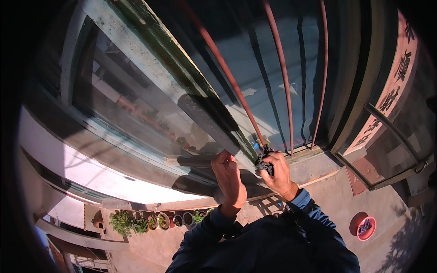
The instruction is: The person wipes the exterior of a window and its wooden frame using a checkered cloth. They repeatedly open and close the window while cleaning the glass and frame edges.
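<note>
My right hand [278,172] grips a bunched dark cloth [264,163] against the bottom corner of an open window sash [191,99]. The sash has worn, flaking pale and green paint and holds a glass pane [143,99]. My left hand [230,181] is raised beside its lower rail, fingers curled in. Whether those fingers grip the rail or only rest near it cannot be seen. Just behind the cloth, reddish metal bars [281,71] stand across the window opening, above a worn sill [307,160].
To the right, a glazed door [385,140] stands beside a pink paper strip [385,99] bearing writing. A pink basin [366,228] with a cloth in it sits on the concrete ground. Potted plants [136,221] line the ground at lower left.
</note>
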The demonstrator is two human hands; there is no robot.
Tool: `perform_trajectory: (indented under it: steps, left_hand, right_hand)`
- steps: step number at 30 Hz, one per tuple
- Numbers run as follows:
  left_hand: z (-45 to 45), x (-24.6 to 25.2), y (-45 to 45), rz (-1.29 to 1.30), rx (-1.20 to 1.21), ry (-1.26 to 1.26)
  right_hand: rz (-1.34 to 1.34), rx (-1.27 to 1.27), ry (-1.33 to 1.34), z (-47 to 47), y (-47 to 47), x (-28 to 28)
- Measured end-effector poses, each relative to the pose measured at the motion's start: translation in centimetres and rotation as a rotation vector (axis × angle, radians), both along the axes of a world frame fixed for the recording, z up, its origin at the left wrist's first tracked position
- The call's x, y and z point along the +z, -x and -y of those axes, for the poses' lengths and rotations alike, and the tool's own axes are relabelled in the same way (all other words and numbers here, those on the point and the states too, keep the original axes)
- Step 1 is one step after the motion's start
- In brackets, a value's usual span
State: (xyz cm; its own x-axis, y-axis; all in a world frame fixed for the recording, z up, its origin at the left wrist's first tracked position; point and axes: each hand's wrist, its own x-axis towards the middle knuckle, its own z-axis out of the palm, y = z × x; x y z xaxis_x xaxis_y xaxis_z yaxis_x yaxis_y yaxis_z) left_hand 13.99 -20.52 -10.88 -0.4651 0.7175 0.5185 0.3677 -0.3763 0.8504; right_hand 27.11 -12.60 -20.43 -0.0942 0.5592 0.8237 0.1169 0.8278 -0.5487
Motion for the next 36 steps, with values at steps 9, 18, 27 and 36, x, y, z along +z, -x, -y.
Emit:
perform_trajectory:
  steps: [9,18,27,36]
  left_hand:
    - [-1.0,0.2,0.4,-0.099,-0.050,-0.094]
    - [-2.4,0.4,0.5,-0.042,-0.085,-0.125]
    - [-4.3,-0.3,0.6,-0.074,-0.034,-0.084]
    - [-3.8,-0.3,-0.1,-0.083,0.095,-0.120]
  right_hand:
    - [-0.165,-0.100,-0.278,-3.1,1.9,17.2]
    - [-0.205,-0.082,-0.316,-5.4,2.5,19.0]
    - [0.040,-0.004,0.100,-4.1,0.2,3.1]
    - [-0.136,0.027,-0.094,-5.5,1.3,18.4]
